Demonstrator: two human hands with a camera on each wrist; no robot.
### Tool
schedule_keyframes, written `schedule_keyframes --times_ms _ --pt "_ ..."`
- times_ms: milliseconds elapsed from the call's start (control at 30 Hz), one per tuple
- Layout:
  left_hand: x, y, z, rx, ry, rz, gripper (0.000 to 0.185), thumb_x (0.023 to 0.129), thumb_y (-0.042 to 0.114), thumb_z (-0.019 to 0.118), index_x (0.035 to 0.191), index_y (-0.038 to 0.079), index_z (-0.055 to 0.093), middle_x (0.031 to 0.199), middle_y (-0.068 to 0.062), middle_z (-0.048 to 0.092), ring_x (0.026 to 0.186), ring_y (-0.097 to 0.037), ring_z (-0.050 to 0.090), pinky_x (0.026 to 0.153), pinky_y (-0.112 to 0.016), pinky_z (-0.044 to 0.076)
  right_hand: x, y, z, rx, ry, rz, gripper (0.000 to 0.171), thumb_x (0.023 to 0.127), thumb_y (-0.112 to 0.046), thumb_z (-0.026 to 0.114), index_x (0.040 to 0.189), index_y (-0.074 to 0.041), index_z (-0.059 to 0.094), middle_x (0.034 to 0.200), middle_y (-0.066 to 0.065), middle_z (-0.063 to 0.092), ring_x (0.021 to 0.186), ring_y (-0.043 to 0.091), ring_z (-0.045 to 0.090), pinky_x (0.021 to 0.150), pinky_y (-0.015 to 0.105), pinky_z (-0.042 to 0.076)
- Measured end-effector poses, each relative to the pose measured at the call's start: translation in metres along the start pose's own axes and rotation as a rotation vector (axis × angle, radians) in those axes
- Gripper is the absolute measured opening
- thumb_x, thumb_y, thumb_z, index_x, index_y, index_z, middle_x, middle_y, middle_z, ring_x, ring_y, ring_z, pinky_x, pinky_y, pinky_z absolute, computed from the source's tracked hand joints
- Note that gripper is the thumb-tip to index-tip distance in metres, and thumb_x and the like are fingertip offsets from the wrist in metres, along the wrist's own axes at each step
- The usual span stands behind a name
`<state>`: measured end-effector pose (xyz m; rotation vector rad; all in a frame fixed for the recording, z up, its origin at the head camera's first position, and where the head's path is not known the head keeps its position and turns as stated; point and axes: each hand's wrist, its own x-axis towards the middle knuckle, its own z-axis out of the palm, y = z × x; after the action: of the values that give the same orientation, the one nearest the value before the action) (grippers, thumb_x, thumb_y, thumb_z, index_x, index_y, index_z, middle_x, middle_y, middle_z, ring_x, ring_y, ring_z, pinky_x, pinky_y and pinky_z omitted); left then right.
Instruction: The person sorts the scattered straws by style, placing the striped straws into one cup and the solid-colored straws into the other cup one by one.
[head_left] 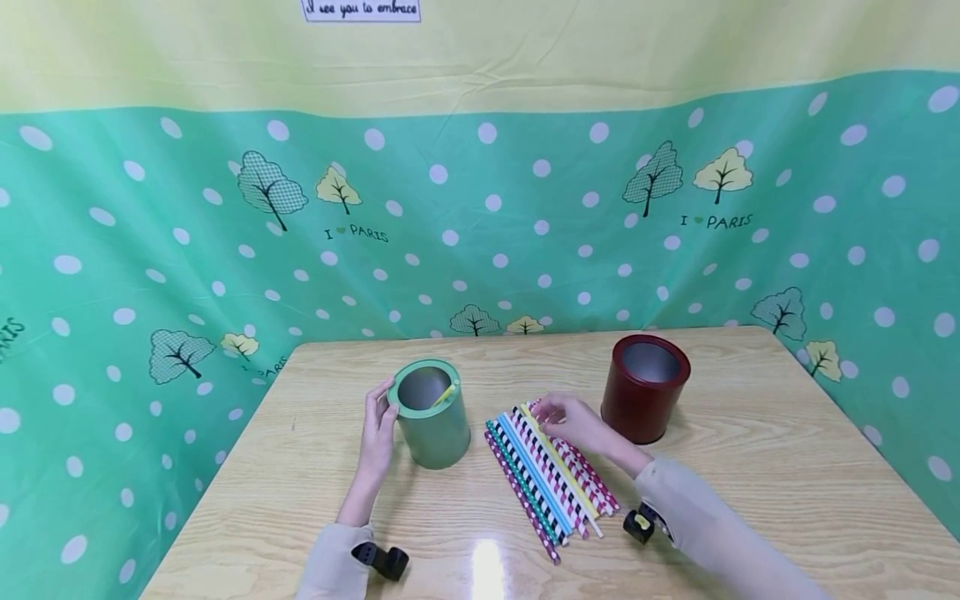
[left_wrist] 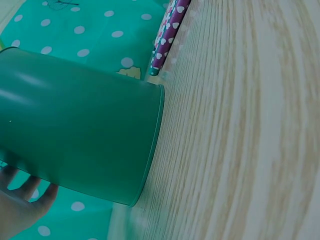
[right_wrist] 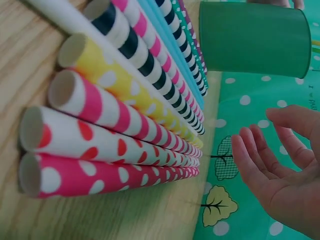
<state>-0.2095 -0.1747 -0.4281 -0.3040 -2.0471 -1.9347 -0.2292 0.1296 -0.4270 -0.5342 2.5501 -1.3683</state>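
In the head view my left hand (head_left: 377,421) holds the upper left side of an upright green can (head_left: 437,437), fingers at its rim. The left wrist view shows fingertips against the side of the can (left_wrist: 85,125). A yellow straw (head_left: 444,395) leans inside it, its end at the rim. My right hand (head_left: 576,422) hovers over the far end of a row of patterned paper straws (head_left: 543,475). In the right wrist view this hand (right_wrist: 285,170) has loosely bent, spread fingers with nothing between them, beyond the straws' far ends (right_wrist: 125,95).
A dark red can (head_left: 643,404) stands upright at the back right, near my right forearm. The wooden table (head_left: 750,433) reaches back to a green dotted cloth (head_left: 525,208) hanging behind it. Each wrist wears a small black camera (head_left: 390,563).
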Motion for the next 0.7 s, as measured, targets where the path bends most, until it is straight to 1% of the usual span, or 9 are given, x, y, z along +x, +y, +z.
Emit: schedule_keyframes --times_ms 67,300,500,700 --pt "0.001 -0.003 -0.001 -0.003 0.0 -0.003 0.037 0.093 0.0 0.031 0.13 -0.004 0.027 0.139 -0.017 0.028 0.126 -0.031 0.028 0.091 -0.011 0.032 -0.001 0.002 0.001 -0.012 -0.012 -0.009 0.022 0.084 -0.004 0.056 0.106 -0.002 0.058 0.098 0.012 0.059 0.087 0.019 0.053 0.073 0.03 0.048" --pt "0.003 -0.018 -0.004 0.005 -0.002 0.02 0.038 0.094 0.009 0.033 0.13 -0.001 0.028 0.14 -0.015 0.028 0.127 -0.029 0.027 0.092 -0.011 0.031 -0.003 0.008 0.004 -0.072 -0.05 -0.057 0.02 0.084 -0.004 0.056 0.104 -0.001 0.058 0.093 0.007 0.059 0.084 0.018 0.054 0.071 0.028 0.048" --pt "0.002 -0.019 -0.004 0.007 -0.007 0.032 0.037 0.095 0.009 0.033 0.13 -0.001 0.028 0.14 -0.015 0.028 0.127 -0.029 0.027 0.092 -0.011 0.031 -0.003 0.017 0.006 -0.074 -0.094 -0.079 0.019 0.085 -0.003 0.054 0.103 0.0 0.057 0.093 0.01 0.06 0.083 0.017 0.055 0.068 0.024 0.048" --pt "0.002 -0.018 -0.004 0.008 -0.003 0.03 0.037 0.094 0.009 0.033 0.131 0.0 0.028 0.14 -0.014 0.028 0.127 -0.028 0.027 0.092 -0.011 0.031 -0.004 0.019 0.007 -0.094 -0.098 -0.07 0.019 0.084 -0.004 0.056 0.102 -0.001 0.058 0.092 0.008 0.06 0.081 0.016 0.054 0.067 0.024 0.047"
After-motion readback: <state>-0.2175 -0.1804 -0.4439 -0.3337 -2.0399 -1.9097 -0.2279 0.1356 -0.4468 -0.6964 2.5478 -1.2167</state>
